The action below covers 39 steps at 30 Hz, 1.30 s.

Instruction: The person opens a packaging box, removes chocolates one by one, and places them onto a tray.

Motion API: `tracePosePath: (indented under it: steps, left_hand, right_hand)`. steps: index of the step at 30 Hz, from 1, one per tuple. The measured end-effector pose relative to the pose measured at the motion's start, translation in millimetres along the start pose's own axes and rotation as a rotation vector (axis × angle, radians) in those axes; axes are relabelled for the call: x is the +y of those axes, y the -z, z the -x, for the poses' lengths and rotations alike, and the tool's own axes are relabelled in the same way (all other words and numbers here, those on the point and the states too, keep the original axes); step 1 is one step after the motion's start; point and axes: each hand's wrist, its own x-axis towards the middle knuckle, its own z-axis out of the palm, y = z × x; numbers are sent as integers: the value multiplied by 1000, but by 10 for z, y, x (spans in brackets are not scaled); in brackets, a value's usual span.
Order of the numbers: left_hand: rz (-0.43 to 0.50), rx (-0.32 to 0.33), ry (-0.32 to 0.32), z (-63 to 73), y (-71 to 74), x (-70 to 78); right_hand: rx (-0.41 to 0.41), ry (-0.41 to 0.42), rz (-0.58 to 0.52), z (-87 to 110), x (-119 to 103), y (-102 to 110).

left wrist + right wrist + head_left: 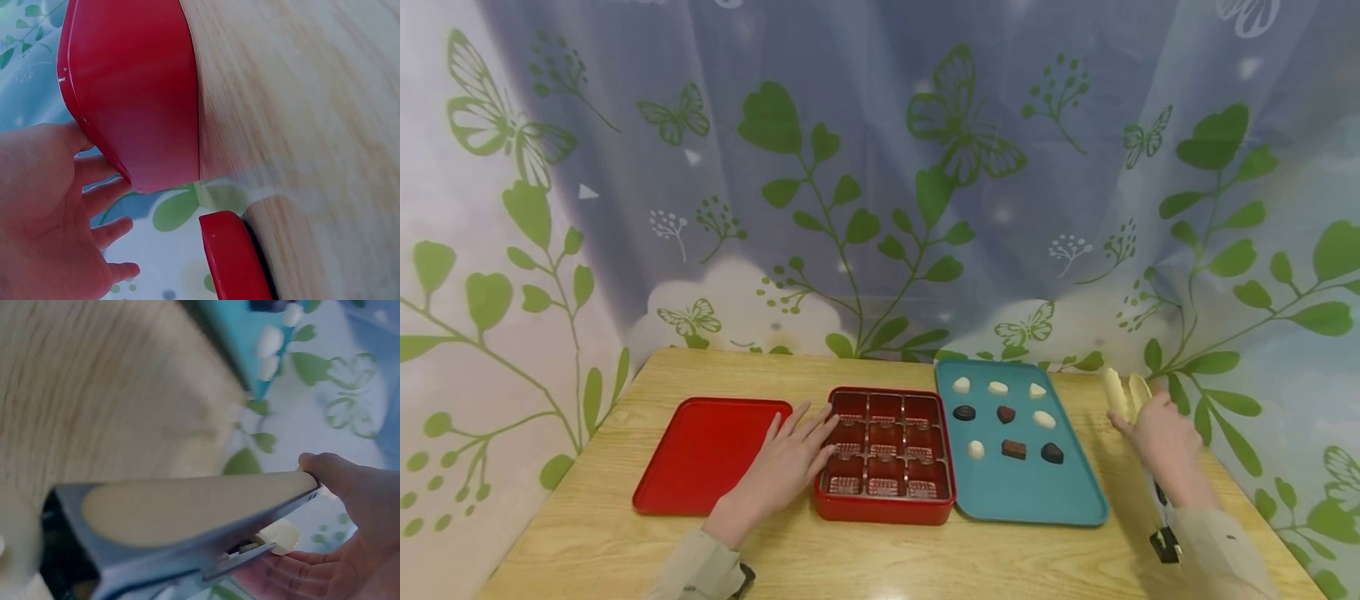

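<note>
My right hand grips a pair of tongs over the table's right side. Their cream-coloured tips point away from me, slightly apart, and the metal handle runs back under my wrist. In the right wrist view, the tongs lie between thumb and fingers; nothing shows between the tips. My left hand has its fingers spread and touches the left rim of a red box with a clear divided insert. The left wrist view shows straight fingers against the box's side.
Right of the box lies a blue tray with several white and dark chocolates, including a brown rectangular one and a black heart-shaped one. A flat red lid lies left of the box. A patterned curtain hangs behind the table.
</note>
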Motion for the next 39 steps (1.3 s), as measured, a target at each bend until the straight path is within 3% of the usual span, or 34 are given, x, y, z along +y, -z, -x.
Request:
tracePosePath:
  steps: [4, 8, 12, 18, 27, 32, 39]
  left_hand:
    - [-5, 15, -20, 2, -51, -20]
    - [-2, -11, 0, -12, -37, 10]
    - [-14, -29, 12, -27, -36, 29]
    - [-11, -28, 9, -26, -43, 36]
    - [-19, -8, -5, -28, -56, 15]
    - [-13, -21, 3, -28, -66, -5]
    - [-13, -24, 6, -42, -40, -7]
  right_hand:
    - [-131, -13, 45, -72, 98, -119]
    - [-273, -43, 53, -114, 161, -193]
    - [-353, -93, 36, -94, 180, -235]
    - [-392, -114, 3, 25, 153, -229]
    - [-477, -61, 40, 4, 116, -151]
    - [-458, -26, 21, 10, 155, -159]
    - [-396, -86, -26, 46, 148, -185]
